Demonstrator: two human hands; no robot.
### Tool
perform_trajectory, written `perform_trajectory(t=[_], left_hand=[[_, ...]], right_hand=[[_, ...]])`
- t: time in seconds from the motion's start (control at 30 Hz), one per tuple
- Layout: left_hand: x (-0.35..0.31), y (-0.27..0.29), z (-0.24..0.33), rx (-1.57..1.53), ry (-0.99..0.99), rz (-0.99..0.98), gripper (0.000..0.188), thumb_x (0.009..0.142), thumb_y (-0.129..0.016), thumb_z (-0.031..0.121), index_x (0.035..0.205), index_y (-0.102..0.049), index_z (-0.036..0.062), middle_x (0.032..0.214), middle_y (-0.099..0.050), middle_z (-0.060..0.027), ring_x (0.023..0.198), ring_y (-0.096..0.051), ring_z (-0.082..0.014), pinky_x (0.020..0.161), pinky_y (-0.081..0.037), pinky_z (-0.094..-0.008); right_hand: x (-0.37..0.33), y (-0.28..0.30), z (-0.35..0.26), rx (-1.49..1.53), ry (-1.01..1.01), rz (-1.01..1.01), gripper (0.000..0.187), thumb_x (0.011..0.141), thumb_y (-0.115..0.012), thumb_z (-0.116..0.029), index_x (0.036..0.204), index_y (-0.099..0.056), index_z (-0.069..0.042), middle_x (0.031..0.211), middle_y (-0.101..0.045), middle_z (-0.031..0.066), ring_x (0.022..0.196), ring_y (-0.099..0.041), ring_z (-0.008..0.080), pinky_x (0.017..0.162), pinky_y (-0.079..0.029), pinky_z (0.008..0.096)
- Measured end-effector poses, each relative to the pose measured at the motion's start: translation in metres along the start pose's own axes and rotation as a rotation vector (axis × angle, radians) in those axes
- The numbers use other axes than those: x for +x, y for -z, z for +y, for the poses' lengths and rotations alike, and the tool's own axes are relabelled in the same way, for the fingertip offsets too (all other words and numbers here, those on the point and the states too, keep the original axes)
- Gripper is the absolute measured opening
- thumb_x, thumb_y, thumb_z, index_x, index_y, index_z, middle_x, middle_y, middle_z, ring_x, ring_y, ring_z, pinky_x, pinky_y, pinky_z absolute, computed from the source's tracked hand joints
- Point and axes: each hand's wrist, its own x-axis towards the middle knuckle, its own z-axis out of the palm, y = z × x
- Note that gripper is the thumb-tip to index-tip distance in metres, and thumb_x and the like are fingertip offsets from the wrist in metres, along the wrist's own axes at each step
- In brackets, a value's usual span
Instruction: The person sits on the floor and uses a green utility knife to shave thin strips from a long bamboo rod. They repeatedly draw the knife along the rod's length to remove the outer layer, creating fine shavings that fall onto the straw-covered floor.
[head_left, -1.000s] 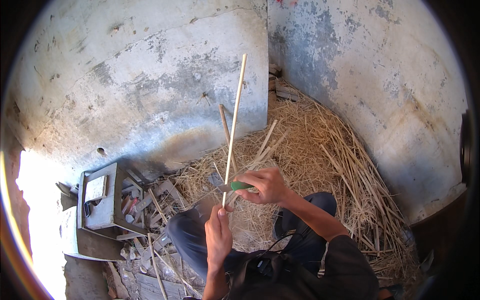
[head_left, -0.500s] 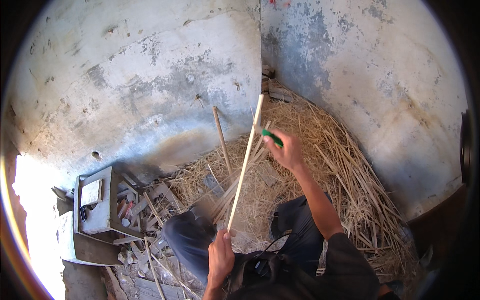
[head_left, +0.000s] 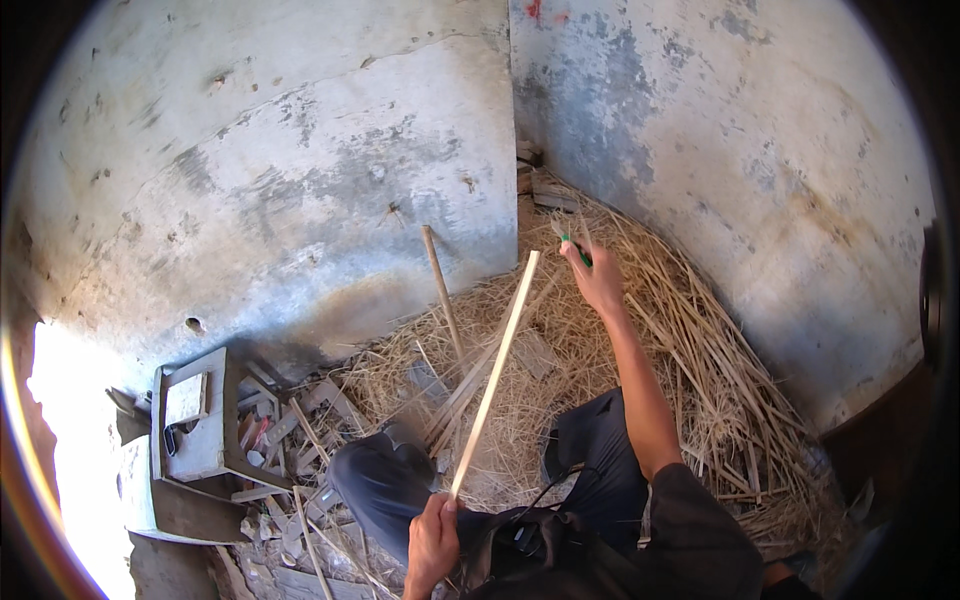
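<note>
No lettering, label, number or sign can be read here.

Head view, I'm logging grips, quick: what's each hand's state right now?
Left hand: closed, holding the pale stick.
Right hand: closed, holding the green-handled knife.

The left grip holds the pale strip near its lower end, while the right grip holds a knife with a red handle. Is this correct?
Not entirely: in the head view, the knife in the right grip has a green handle. The rest is right.
</note>
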Motion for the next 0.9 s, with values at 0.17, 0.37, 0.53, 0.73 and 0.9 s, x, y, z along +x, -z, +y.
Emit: perform_trajectory(t=[0.17,0.37,0.53,0.73,0.9], left_hand=[[0.028,-0.002,-0.007,0.03,-0.065,0.191,0.017,0.11,-0.058,0.013,0.107,-0.065,-0.0013,0.067,-0.062,-0.0192,0.057,-0.062,-0.033,0.058,-0.047,-0.0427],[0.057,-0.003,0.008,-0.014,-0.101,0.303,0.015,0.109,-0.058,0.011,0.108,-0.065,-0.0023,0.066,-0.059,-0.0156,0.055,-0.054,-0.0247,0.055,-0.043,-0.0395],[0.08,-0.013,0.027,-0.047,-0.132,0.35,0.015,0.108,-0.063,0.013,0.109,-0.067,-0.0014,0.065,-0.056,-0.0123,0.055,-0.049,-0.0184,0.054,-0.04,-0.0366],[0.094,-0.012,0.05,-0.088,-0.176,0.355,0.014,0.108,-0.063,0.011,0.11,-0.068,-0.0023,0.067,-0.059,-0.0111,0.056,-0.048,-0.016,0.054,-0.041,-0.035],[0.1,-0.009,0.059,-0.108,-0.212,0.387,0.013,0.108,-0.063,0.009,0.111,-0.068,-0.0032,0.07,-0.06,-0.0114,0.057,-0.047,-0.0129,0.054,-0.039,-0.0333]], right_hand=[[-0.016,0.006,-0.006,-0.478,0.051,-0.02,0.051,0.107,-0.061,-0.052,0.129,-0.078,-0.009,0.062,-0.06,0.0019,0.052,-0.057,0.0149,0.048,-0.042,0.0338],[-0.028,0.003,-0.044,-0.107,0.228,0.08,0.051,0.107,-0.061,-0.053,0.115,-0.079,-0.007,0.066,-0.065,0.001,0.048,-0.054,0.011,0.043,-0.04,0.0339],[-0.076,-0.029,-0.09,0.293,0.622,-0.059,0.049,0.106,-0.06,-0.056,0.101,-0.078,-0.01,0.074,-0.072,-0.0001,0.053,-0.064,0.0087,0.046,-0.05,0.0278],[-0.125,-0.039,-0.124,0.289,0.857,-0.29,0.027,0.093,-0.078,-0.036,0.1,-0.079,-0.011,0.084,-0.079,0.0022,0.062,-0.074,0.0153,0.055,-0.058,0.03],[-0.129,-0.036,-0.131,0.299,0.819,-0.321,0.025,0.09,-0.08,-0.032,0.101,-0.079,-0.01,0.087,-0.08,0.0028,0.066,-0.076,0.0195,0.058,-0.059,0.0318]])
